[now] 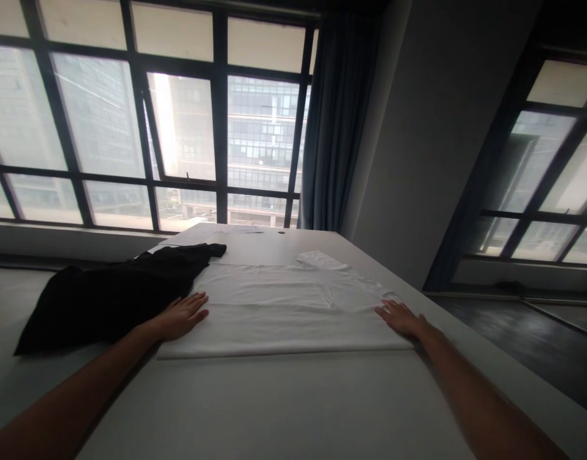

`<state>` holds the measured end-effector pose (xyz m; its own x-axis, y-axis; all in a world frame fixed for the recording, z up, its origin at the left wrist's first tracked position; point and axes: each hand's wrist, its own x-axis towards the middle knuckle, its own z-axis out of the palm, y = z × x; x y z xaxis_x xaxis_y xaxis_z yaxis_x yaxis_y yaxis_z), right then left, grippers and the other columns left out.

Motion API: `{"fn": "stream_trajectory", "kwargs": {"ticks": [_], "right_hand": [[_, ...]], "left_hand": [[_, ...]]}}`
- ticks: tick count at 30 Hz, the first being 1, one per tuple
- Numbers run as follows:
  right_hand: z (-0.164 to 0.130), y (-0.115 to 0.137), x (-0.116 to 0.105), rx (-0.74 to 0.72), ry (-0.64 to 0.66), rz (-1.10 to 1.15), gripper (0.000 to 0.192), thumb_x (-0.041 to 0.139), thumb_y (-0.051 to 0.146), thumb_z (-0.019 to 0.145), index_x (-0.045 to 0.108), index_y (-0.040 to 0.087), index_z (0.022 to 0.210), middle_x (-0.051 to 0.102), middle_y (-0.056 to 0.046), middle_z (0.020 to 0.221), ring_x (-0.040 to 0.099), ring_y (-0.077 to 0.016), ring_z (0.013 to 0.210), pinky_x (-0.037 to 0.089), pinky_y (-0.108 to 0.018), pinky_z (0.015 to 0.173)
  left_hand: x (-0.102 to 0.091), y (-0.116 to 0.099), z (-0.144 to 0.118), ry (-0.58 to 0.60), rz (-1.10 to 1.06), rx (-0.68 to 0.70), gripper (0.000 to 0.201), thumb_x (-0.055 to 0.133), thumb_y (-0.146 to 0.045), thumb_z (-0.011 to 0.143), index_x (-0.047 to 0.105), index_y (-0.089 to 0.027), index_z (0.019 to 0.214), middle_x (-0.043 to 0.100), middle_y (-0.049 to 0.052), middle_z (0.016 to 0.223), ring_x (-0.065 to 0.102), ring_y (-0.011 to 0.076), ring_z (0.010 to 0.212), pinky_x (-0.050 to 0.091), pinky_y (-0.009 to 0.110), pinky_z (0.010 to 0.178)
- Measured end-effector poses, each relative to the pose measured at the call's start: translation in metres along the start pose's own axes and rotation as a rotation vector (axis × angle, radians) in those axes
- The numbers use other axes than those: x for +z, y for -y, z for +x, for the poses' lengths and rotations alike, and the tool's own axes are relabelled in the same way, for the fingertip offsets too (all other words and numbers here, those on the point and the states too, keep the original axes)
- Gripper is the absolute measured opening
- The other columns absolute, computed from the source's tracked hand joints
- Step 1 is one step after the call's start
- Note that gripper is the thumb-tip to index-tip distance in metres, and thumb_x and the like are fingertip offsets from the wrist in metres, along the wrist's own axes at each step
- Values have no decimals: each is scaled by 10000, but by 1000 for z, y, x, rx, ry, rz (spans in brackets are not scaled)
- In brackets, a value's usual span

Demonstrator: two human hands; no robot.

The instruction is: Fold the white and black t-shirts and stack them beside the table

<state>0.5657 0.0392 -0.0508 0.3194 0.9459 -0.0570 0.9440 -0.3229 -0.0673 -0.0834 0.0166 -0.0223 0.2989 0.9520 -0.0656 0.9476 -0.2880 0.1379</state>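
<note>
Cloth [274, 326], white and spread nearly flat with shallow wrinkles, lies on the table [293, 402] between the left grip [181, 317] and the right grip [401, 317], its long axis running sideways from one to the other. Both grips are released, palms down and fingers stretched out, the left resting at the cloth's left end and the right at its right end. A straight near edge runs across on the wearer's side of both grips; on the far side a narrow flap [322, 260] sticks out, beyond and a little inward of the right grip. A black garment [125, 291] lies rumpled to the left of the left grip and beyond it, one end pointing away past the fingertips, so room on that side is tight. The table's right edge slants by just outside the right grip. Open table top stretches between the forearms, on the near side of the grips, and again beyond the cloth, up to a far edge with a small dark hole [281, 232] near it.
</note>
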Motion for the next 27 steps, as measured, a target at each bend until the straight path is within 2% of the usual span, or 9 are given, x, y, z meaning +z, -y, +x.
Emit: {"fn": "stream_trajectory", "kwargs": {"ticks": [5,7,10,12,15,17,21,24,27], "right_hand": [[-11,-6,-17,-18,-1,-47,593,420,581,890,536,254,1371,390,-128,1520,344,-387,1386,255,-645,1085],[-20,8,-22,-89,-141,-61,529,406,519,918,547,243,1348,421,-118,1502,352,-365,1384,185,-651,1112],[-34,43,-24,-296,-398,6,507,271,457,977,487,255,1388,405,-70,1518,304,-275,1424,134,-557,1172],[-41,65,-19,-365,-341,62,545,204,464,989,422,250,1440,369,-58,1541,273,-243,1441,148,-520,1181],[-47,83,-9,-363,-103,48,616,193,526,978,331,226,1498,260,-46,1588,185,-239,1471,130,-520,1185],[-49,84,-4,-332,-21,21,647,199,551,970,286,222,1519,195,-30,1606,137,-242,1482,121,-521,1185],[-47,78,-3,-299,8,5,672,198,578,959,247,233,1533,162,-24,1613,119,-255,1485,123,-534,1179],[-37,76,-12,-348,5,1,693,262,609,938,361,203,1490,273,-73,1583,236,-274,1452,199,-472,1166],[-14,83,-33,-412,-4,9,633,273,620,938,640,189,1221,588,-136,1337,544,-291,1216,377,-390,1030]], "left_hand": [[-7,-9,-6,5,32,-6,704,160,-545,950,259,-155,1527,184,94,1607,158,260,1485,74,535,1177],[-7,-17,-4,-90,49,15,662,165,-518,962,309,-180,1513,238,85,1595,200,249,1476,59,533,1182],[-4,-40,-2,-205,4,162,649,148,-535,977,365,-202,1490,320,70,1569,257,214,1459,80,464,1200],[2,-57,-3,-153,-51,277,656,159,-571,977,359,-218,1493,317,54,1569,251,209,1461,117,433,1202],[9,-70,-6,-48,-84,334,651,196,-604,970,309,-260,1510,245,25,1590,196,226,1476,130,435,1202],[12,-71,-8,-31,-71,328,651,215,-612,966,272,-275,1520,209,17,1598,174,233,1481,116,437,1204],[14,-66,-10,-48,-60,324,636,234,-610,965,272,-297,1518,220,12,1594,205,238,1474,135,438,1200],[10,-67,-7,-65,-72,327,634,270,-622,952,337,-305,1497,293,20,1581,263,255,1456,192,443,1183],[-5,-64,9,-88,-105,348,575,307,-614,941,541,-300,1361,518,46,1455,460,264,1332,349,410,1097]]}}
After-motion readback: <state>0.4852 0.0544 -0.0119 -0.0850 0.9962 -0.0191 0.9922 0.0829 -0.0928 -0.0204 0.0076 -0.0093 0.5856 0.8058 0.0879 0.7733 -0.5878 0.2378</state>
